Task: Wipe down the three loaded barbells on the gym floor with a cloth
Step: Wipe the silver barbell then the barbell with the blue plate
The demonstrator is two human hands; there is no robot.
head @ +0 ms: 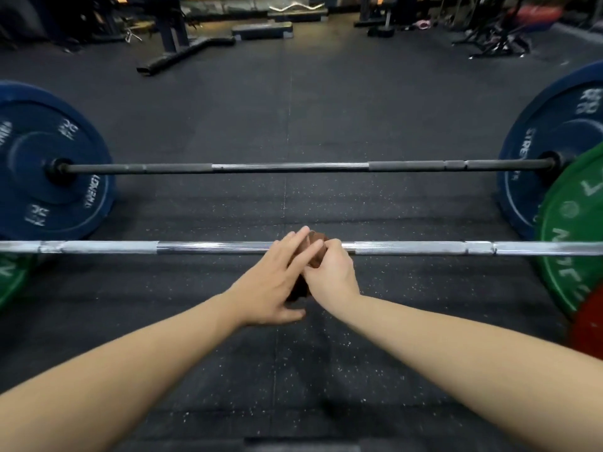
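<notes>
A silver barbell (212, 247) with green plates (574, 243) lies across the floor just in front of me. Behind it lies a dark barbell (287, 167) with blue plates (49, 164). A brown cloth (316, 239) is bunched at the middle of the silver bar. My right hand (331, 275) pinches the cloth with curled fingers. My left hand (270, 282) lies beside it with straight fingers that touch the cloth. Most of the cloth is hidden between the two hands. A red plate (587, 327) shows at the right edge.
Black speckled rubber flooring (293, 370) covers the area. Benches, a step platform (261, 29), a curl bar (297, 7) and rack legs stand along the far side. Open floor lies between the two barbells and beyond the dark one.
</notes>
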